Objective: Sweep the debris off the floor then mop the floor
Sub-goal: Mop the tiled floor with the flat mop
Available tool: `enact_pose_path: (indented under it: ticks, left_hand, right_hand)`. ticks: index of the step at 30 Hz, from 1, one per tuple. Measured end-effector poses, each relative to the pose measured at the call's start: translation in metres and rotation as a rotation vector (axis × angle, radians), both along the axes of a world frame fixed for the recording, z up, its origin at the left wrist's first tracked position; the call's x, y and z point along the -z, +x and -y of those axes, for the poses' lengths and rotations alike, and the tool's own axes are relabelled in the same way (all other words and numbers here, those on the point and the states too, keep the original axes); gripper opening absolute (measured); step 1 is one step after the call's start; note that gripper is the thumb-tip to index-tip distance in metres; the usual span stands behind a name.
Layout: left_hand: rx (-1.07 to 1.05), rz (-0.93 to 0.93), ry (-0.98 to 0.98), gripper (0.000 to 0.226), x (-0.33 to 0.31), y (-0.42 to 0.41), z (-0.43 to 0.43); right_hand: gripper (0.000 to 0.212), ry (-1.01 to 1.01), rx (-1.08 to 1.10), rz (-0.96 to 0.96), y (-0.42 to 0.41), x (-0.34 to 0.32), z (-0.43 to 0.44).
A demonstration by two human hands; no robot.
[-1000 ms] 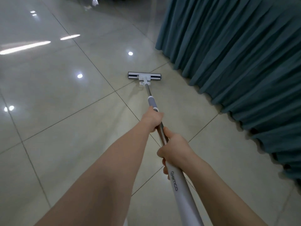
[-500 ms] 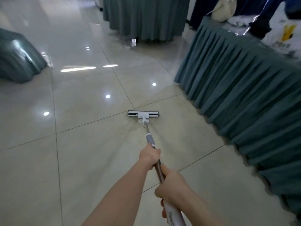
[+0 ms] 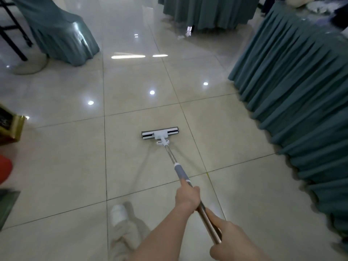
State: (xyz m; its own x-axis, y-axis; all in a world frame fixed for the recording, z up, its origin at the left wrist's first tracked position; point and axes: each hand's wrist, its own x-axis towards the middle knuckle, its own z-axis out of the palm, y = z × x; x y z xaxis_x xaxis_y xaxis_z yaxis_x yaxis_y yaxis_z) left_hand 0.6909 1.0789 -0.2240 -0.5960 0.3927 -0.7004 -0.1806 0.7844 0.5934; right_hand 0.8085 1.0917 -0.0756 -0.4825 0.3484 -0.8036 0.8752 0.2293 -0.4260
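Note:
A flat mop with a white and black head (image 3: 160,133) lies flat on the glossy beige tile floor (image 3: 66,157) ahead of me. Its metal pole (image 3: 170,154) with a grey sleeve (image 3: 181,171) runs back toward me. My left hand (image 3: 187,197) is wrapped around the pole just below the sleeve, forefinger stretched along it. My right hand (image 3: 228,242) grips the pole lower down, near the bottom edge. Small pale scraps of debris (image 3: 188,32) lie far ahead by a skirted table.
A table with a long teal skirt (image 3: 293,91) runs along the right. Another teal-skirted table (image 3: 205,12) stands at the back, a teal-covered chair (image 3: 60,36) at back left. A gold-edged box (image 3: 11,127) and something red (image 3: 4,171) sit at the left edge. My white shoe (image 3: 118,213) is below.
The view has lifted and turned left, showing more of the room. The mop head has slid left, away from the teal skirt, and my hands sit lower in the frame.

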Motion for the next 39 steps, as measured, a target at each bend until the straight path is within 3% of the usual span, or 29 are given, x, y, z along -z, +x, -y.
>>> enact_pose_path:
  ticks: [11, 17, 26, 29, 34, 39]
  left_hand:
    - [-0.011, -0.004, 0.025, 0.042, 0.013, -0.103, -0.043]
    - [-0.003, 0.012, 0.022, 0.034, 0.031, -0.215, -0.069]
    - [-0.114, 0.184, 0.197, 0.032, 0.002, -0.385, -0.11]
    - [-0.103, 0.207, 0.252, 0.03, -0.021, -0.405, -0.118]
    - [0.011, 0.302, 0.26, 0.049, -0.054, -0.401, -0.123]
    - [0.055, 0.329, 0.257, 0.042, -0.085, -0.383, -0.111]
  right_hand:
    - [0.081, 0.005, 0.167, 0.054, -0.093, 0.016, -0.027]
    - [0.084, -0.039, 0.254, 0.005, -0.2, 0.039, -0.046]
    - [0.06, -0.059, 0.3, -0.074, -0.372, 0.029, -0.099]
    - [0.056, -0.071, 0.313, -0.061, -0.399, 0.012, -0.114]
    - [0.046, -0.066, 0.306, -0.006, -0.408, -0.015, -0.124]
    - [0.041, 0.031, 0.202, -0.064, -0.39, -0.045, -0.118]
